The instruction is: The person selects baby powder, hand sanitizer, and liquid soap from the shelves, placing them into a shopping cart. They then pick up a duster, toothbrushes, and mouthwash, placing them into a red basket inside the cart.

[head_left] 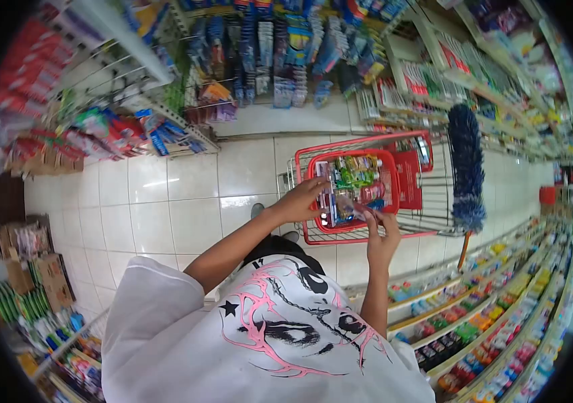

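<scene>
A red shopping basket sits in a wire shopping cart in front of me. Packaged goods fill it, among them green-and-yellow packets and a pink item. At the basket's left side, my left hand has its fingers closed round the edge of a flat package. My right hand is over the near rim, its fingers pinching a small clear plastic packet. What is inside that packet is too small to tell.
A dark blue fluffy duster crosses the cart's right end. Racks of hanging packs stand ahead, and product shelves line the right. Cardboard boxes are stacked at left on the tiled floor.
</scene>
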Motion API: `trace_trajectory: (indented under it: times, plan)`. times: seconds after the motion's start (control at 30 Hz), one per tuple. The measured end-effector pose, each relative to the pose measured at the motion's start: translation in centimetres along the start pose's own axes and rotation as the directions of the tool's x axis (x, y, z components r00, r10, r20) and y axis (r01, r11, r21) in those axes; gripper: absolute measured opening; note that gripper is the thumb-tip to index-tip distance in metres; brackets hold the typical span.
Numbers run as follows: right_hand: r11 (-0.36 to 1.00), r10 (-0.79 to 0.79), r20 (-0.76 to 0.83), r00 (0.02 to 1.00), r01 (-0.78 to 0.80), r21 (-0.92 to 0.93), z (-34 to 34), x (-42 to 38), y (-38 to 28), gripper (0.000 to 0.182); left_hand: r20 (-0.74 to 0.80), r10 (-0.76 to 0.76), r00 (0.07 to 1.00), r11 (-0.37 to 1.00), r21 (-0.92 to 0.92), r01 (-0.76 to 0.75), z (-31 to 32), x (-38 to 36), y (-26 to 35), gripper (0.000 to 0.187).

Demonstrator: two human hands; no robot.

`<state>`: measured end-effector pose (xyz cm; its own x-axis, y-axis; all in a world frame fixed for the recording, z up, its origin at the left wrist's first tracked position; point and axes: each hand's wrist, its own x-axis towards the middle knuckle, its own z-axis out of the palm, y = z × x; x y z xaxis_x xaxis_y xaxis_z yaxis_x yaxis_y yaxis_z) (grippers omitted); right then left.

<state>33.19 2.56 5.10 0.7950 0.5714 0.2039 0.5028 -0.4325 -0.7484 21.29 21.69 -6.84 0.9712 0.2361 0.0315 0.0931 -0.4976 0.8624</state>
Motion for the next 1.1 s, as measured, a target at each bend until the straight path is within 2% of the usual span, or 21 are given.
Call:
trace_trajectory:
  times: [0.07, 0.2, 0.23, 0.27, 0.3, 0.37, 0.43, 0.47, 0.53, 0.6, 0.67, 0.73, 0.77, 0.8, 0.83, 0.87, 0.9, 0.97, 1.0, 1.07, 1.1]
  plan:
    - [0.989, 0.011, 0.030, 1.000, -0.015, 0.148, -1.4, 1.2, -3.2, 0.013, -0.130, 0.120, 0.984, 0.989, 0.098, -0.108, -3.4, -0.9, 6.9, 0.058]
    - [0.932, 0.023, 0.148, 0.989, -0.075, 0.355, -2.9, 4.9, -6.7, 0.026, 0.076, -0.107, 0.991, 0.904, -0.407, 0.128, -5.8, -3.9, 12.4, 0.049]
    - [0.972, -0.096, -0.026, 0.995, 0.099, 0.215, -3.7, 6.0, -5.6, 0.032, 0.161, -0.190, 0.969, 0.778, -0.577, 0.248, -6.2, -4.9, 12.8, 0.044]
    - [0.965, -0.246, -0.182, 0.952, 0.259, 0.050, -4.9, 7.8, -4.1, 0.039, 0.032, -0.238, 0.971, 0.656, -0.732, 0.185, -6.4, -6.2, 13.9, 0.038]
    - [0.982, -0.188, -0.252, 0.949, 0.180, -0.054, -7.9, 9.3, -3.7, 0.051, -0.008, -0.247, 0.969, 0.670, -0.724, 0.165, -7.2, -7.5, 14.8, 0.038]
    - [0.873, -0.174, -0.468, 0.866, -0.084, -0.480, -13.4, 12.5, 5.6, 0.075, -0.165, -0.449, 0.878, 0.390, -0.921, 0.026, -9.1, -10.6, 16.4, 0.040]
    - [0.585, -0.284, -0.429, 0.858, -0.199, -0.786, -18.0, 13.2, 18.4, 0.093, -0.248, -0.502, 0.829, 0.386, -0.922, -0.042, -9.7, -13.3, 16.7, 0.043]
    - [0.489, -0.059, -0.382, 0.922, -0.307, -0.817, -18.9, 12.1, 25.0, 0.081, -0.238, -0.519, 0.821, 0.248, -0.961, -0.122, -9.6, -14.5, 16.2, 0.045]
    - [0.672, -0.192, -0.056, 0.980, 0.089, -0.735, -21.8, 12.1, 39.3, 0.055, -0.249, -0.514, 0.821, 0.128, -0.968, -0.214, -9.5, -16.4, 16.1, 0.053]
    - [0.655, 0.187, -0.097, 0.978, -0.197, -0.729, -21.0, 9.6, 31.9, 0.047, -0.298, -0.551, 0.779, 0.072, -0.947, -0.312, -8.8, -17.7, 16.3, 0.052]
    - [0.724, -0.031, -0.251, 0.967, -0.152, -0.673, -19.3, 6.7, 24.4, 0.040, -0.289, -0.554, 0.781, -0.018, -0.933, -0.358, -8.5, -18.7, 14.1, 0.050]
    - [0.849, 0.039, -0.168, 0.985, -0.121, -0.515, -17.8, 4.4, 23.1, 0.044, -0.303, -0.555, 0.775, -0.068, -0.911, -0.406, -7.5, -18.7, 12.3, 0.049]
    - [1.000, -0.020, -0.048, 0.999, 0.019, -0.022, -16.1, 2.1, 20.2, 0.043, -0.295, -0.563, 0.772, -0.132, -0.890, -0.437, -7.6, -18.6, 11.8, 0.048]
    - [0.960, -0.222, -0.264, 0.939, 0.163, -0.228, -12.9, 0.1, 23.1, 0.044, -0.251, -0.597, 0.762, -0.135, -0.905, -0.403, -7.8, -18.3, 11.9, 0.048]
    - [0.966, -0.209, -0.282, 0.936, 0.152, -0.211, -11.9, -0.6, 22.1, 0.044, -0.213, -0.562, 0.799, -0.185, -0.909, -0.373, -7.6, -17.8, 10.9, 0.052]
    - [0.879, -0.265, 0.249, 0.931, 0.340, -0.335, -11.2, -1.0, 19.7, 0.043, -0.154, -0.408, 0.900, -0.229, -0.937, -0.264, -7.3, -17.3, 9.2, 0.053]
    - [0.766, -0.182, 0.711, 0.679, 0.552, -0.331, -10.8, -1.2, 17.2, 0.043, -0.076, -0.240, 0.968, -0.259, -0.956, -0.139, -7.2, -16.7, 8.1, 0.055]
    - [0.748, -0.182, 0.686, 0.704, 0.552, -0.369, -10.4, -0.5, 12.6, 0.037, 0.061, -0.074, 0.995, -0.389, -0.921, 0.028, -7.6, -15.3, 8.9, 0.054]
    - [0.715, -0.182, 0.681, 0.709, 0.571, -0.404, -10.7, -0.2, 10.3, 0.032, 0.110, -0.154, 0.982, -0.459, -0.888, 0.028, -5.4, -15.8, 3.7, 0.051]
    - [0.888, -0.324, 0.314, 0.892, 0.401, -0.224, -12.0, 0.7, 5.6, 0.031, 0.080, -0.323, 0.943, -0.285, -0.958, -0.016, -8.5, -15.5, 12.7, 0.051]
    - [0.878, -0.257, 0.284, 0.924, 0.346, -0.330, -13.0, 2.3, 6.9, 0.037, 0.089, -0.353, 0.931, -0.221, -0.975, 0.009, -9.5, -15.3, 14.2, 0.052]
